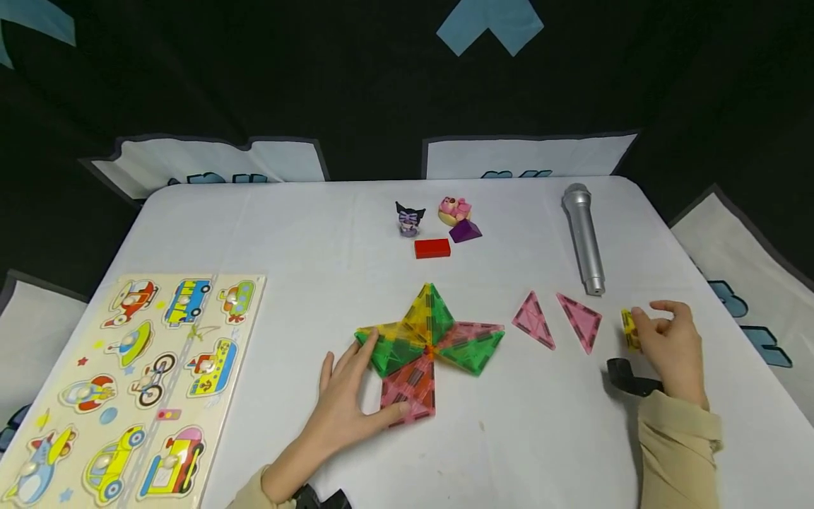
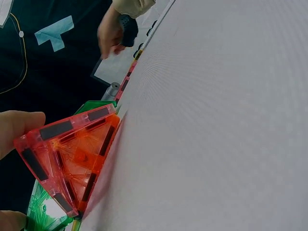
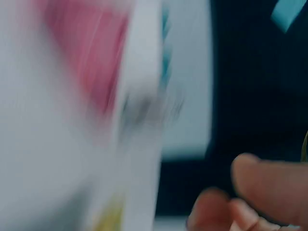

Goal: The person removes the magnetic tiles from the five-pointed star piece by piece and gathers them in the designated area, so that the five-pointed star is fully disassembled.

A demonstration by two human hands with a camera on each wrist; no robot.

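A star-like build of clear magnetic tiles [image 1: 416,378] in yellow, green and red lies on the white table. My left hand [image 1: 343,406] touches it from the left, fingers fairly straight: the thumb is at the red arm's lower edge, a fingertip at the green and yellow arm. In the left wrist view, the red triangular tile [image 2: 86,154] tilts up from the table. A small yellow tile [image 1: 631,329] lies on the right. Over it hovers my right hand [image 1: 673,346], fingers loosely bent and holding nothing. Two pink triangle tiles [image 1: 534,320] lie between the build and that hand.
On the left lies a wooden vehicle puzzle board [image 1: 244,353]. A silver microphone [image 1: 584,240] is at the back right. Toward the back middle are a red block [image 1: 432,248], a purple pyramid [image 1: 465,231], a dark figurine [image 1: 409,220] and a pink figurine [image 1: 454,209].
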